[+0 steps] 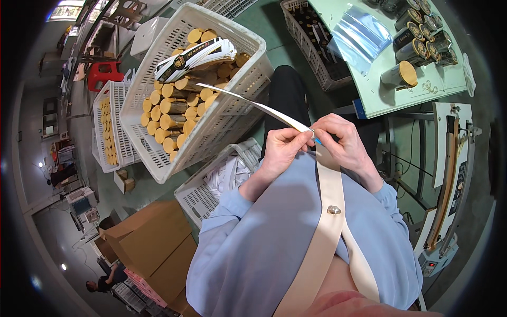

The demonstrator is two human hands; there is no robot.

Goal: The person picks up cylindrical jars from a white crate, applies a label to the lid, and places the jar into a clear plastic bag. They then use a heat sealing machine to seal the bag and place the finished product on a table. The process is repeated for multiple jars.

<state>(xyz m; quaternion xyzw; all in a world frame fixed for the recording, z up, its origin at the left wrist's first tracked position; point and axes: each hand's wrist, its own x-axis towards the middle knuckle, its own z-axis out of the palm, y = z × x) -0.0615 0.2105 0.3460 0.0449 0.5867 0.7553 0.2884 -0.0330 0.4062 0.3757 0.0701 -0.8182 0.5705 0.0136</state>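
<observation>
My left hand [280,150] and my right hand [343,142] meet in front of my chest and both pinch a long white paper strip [253,104]. The strip runs up and to the left from my fingers, over a tilted white plastic crate [232,113]. That crate holds several tan cylindrical tubes [171,108] lying on their sides, with a bundle of black, white and gold label strips [196,57] on top. A small blue object shows between my right fingers; its kind is unclear.
A second white crate of tubes [108,129] stands further left, and a low crate with white paper scraps [224,177] sits by my left elbow. The pale green table [393,100] at upper right carries dark labelled cans [420,39] and clear plastic bags [362,37]. Cardboard boxes [150,245] lie at lower left.
</observation>
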